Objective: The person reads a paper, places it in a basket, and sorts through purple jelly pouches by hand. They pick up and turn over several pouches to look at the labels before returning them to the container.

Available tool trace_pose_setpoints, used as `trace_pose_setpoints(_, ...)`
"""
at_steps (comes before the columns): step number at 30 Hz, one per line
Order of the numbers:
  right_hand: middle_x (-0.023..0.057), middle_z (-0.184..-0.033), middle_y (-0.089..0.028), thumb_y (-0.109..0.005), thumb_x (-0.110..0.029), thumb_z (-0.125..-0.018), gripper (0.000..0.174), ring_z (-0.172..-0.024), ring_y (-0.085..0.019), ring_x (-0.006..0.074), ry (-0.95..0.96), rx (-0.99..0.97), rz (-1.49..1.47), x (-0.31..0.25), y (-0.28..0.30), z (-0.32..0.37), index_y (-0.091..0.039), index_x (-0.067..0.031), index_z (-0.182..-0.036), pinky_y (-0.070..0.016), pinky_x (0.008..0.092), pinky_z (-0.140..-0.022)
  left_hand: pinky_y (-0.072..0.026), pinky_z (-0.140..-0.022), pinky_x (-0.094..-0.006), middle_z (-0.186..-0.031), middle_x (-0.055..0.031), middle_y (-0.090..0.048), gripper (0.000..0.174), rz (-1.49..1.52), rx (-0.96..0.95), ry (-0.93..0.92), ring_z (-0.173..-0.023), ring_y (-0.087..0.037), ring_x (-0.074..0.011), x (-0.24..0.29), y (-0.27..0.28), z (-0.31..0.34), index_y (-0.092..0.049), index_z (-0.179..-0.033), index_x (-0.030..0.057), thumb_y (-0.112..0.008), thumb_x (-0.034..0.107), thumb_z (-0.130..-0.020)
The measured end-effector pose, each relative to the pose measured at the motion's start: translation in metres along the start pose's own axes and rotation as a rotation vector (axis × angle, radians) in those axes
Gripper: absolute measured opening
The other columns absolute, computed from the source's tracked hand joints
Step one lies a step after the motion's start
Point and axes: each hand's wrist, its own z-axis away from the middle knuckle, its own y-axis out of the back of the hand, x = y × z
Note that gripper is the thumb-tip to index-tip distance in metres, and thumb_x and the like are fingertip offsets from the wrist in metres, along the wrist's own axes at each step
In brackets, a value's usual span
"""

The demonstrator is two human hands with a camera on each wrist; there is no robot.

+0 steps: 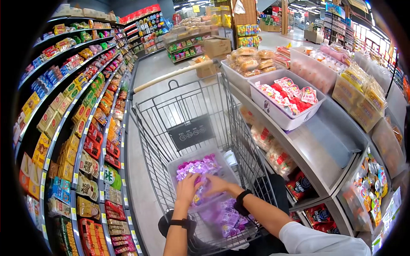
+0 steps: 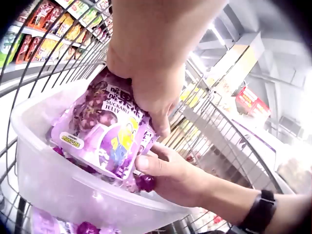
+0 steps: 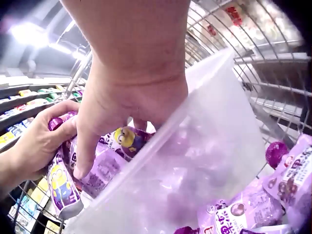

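Note:
Purple jelly pouches (image 1: 200, 164) with round dark purple caps fill a translucent plastic bin (image 1: 173, 168) inside a wire shopping cart. Over the bin, the left hand (image 1: 187, 188) grips a pouch (image 2: 105, 126) printed with a yellow cartoon figure. Beside it the right hand (image 1: 215, 186) reaches into the bin, its fingers among the pouches; in the left wrist view the right hand (image 2: 170, 175) has its thumb against the pouches' edge. Whether it pinches one is unclear. More loose pouches (image 1: 230, 219) lie in the cart outside the bin, on the near side.
Snack shelves (image 1: 72, 102) line the left. To the right stands a display rack with a bin of red and white packets (image 1: 286, 96), an empty grey tray (image 1: 329, 128) and bins of bread (image 1: 252, 59). The cart's wire sides (image 1: 149, 149) surround the bin.

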Motion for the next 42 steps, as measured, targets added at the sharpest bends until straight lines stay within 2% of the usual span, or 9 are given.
trace_pose_setpoints(4, 0.0114, -0.113, -0.058, -0.089, -0.027, -0.058, 0.098, -0.092, -0.057, 0.0185, 0.148, 0.032, -0.015, -0.058, 0.028, 0.012, -0.039, -0.0047, -0.140, -0.0489, 0.0329, -0.079, -0.0494, -0.068, -0.0428, -0.093, -0.0104, -0.063, 0.033, 0.138, 0.118, -0.057, -0.084, -0.062, -0.0351, 0.039, 0.032, -0.003, -0.064, -0.107, 0.0118, -0.071, 0.031, -0.081)
trace_pose_setpoints(5, 0.0169, -0.124, -0.055, -0.089, -0.032, -0.059, 0.094, -0.115, -0.053, 0.0253, 0.077, 0.052, -0.001, -0.062, 0.030, 0.015, -0.043, 0.0002, -0.134, -0.0409, 0.0363, -0.098, -0.0502, -0.069, -0.0408, -0.094, -0.0102, -0.064, 0.032, 0.119, 0.165, -0.096, -0.085, -0.063, -0.0341, 0.045, 0.038, -0.004, -0.065, -0.107, 0.0110, -0.072, 0.027, -0.081)
trace_pose_setpoints(17, 0.0183, -0.141, -0.041, -0.089, -0.023, -0.058, 0.106, -0.129, -0.043, 0.0270, 0.055, 0.079, -0.105, -0.114, 0.047, 0.041, -0.031, -0.0065, -0.145, -0.0358, 0.0375, -0.106, -0.0494, -0.071, -0.0398, -0.091, -0.0105, -0.064, 0.025, 0.362, 0.492, 0.127, -0.082, -0.064, -0.0309, 0.068, 0.022, -0.003, -0.066, -0.098, 0.0085, -0.074, 0.024, -0.079)
trace_pose_setpoints(24, 0.0082, -0.125, -0.058, -0.084, -0.013, -0.064, 0.067, -0.120, -0.050, 0.0217, -0.056, 0.238, -0.272, -0.092, 0.032, 0.061, -0.056, -0.0065, -0.124, -0.0407, 0.0352, -0.102, -0.0504, -0.080, -0.0370, -0.103, -0.0159, -0.066, 0.043, 0.435, 0.296, 0.122, -0.091, -0.065, -0.0289, 0.073, 0.012, -0.006, -0.057, -0.113, 0.0059, -0.075, 0.025, -0.080)
trace_pose_setpoints(27, 0.0072, -0.106, -0.064, -0.077, 0.000, -0.071, 0.060, -0.091, -0.065, 0.0174, -0.226, 0.163, -0.703, -0.104, 0.044, 0.071, -0.052, -0.0055, -0.126, -0.0564, 0.0340, -0.074, -0.0510, -0.085, -0.0369, -0.114, -0.0150, -0.064, 0.055, 0.620, 0.115, 0.135, -0.099, -0.064, -0.0277, 0.062, 0.027, -0.008, -0.047, -0.125, 0.0048, -0.072, 0.028, -0.082)
trace_pose_setpoints(30, 0.0087, -0.108, -0.065, -0.075, -0.005, -0.075, 0.055, -0.093, -0.064, 0.0168, -0.162, 0.095, -0.896, -0.119, 0.052, 0.073, -0.051, -0.0025, -0.125, -0.0542, 0.0328, -0.081, -0.0483, -0.089, -0.0365, -0.116, -0.0120, -0.062, 0.051, 1.056, 0.263, 0.225, -0.104, -0.060, -0.0237, 0.061, 0.043, -0.004, -0.048, -0.124, 0.0076, -0.072, 0.028, -0.083)
trace_pose_setpoints(34, 0.0084, -0.109, -0.065, -0.076, -0.010, -0.076, 0.055, -0.095, -0.064, 0.0162, -0.177, 0.077, -0.999, -0.128, 0.045, 0.073, -0.051, -0.0026, -0.125, -0.0525, 0.0321, -0.085, -0.0478, -0.091, -0.0364, -0.119, -0.0127, -0.061, 0.053, 0.861, 0.370, 0.215, -0.107, -0.059, -0.0237, 0.049, 0.020, 0.005, -0.050, -0.126, 0.0084, -0.069, 0.037, -0.086)
trace_pose_setpoints(36, 0.0083, -0.111, -0.064, -0.078, -0.011, -0.076, 0.059, -0.097, -0.064, 0.0165, -0.194, 0.036, -0.944, -0.128, 0.038, 0.074, -0.050, -0.0022, -0.127, -0.0522, 0.0330, -0.086, -0.0512, -0.092, -0.0368, -0.120, -0.0149, -0.061, 0.061, 1.828, 0.009, 0.444, -0.105, -0.062, -0.0234, 0.057, 0.012, 0.019, -0.049, -0.129, 0.0024, -0.056, 0.051, -0.092)
trace_pose_setpoints(42, 0.0185, -0.123, -0.056, -0.070, -0.040, -0.085, 0.075, -0.106, -0.059, 0.0182, -0.164, 0.150, -0.692, -0.119, 0.027, 0.067, -0.040, 0.0063, -0.135, -0.0480, 0.0302, -0.089, -0.0523, -0.093, -0.0418, -0.121, -0.0166, -0.061, 0.068, 1.960, -0.077, 0.433, -0.108, -0.063, -0.0271, 0.054, -0.002, 0.023, -0.048, -0.132, 0.0024, -0.050, 0.058, -0.092)
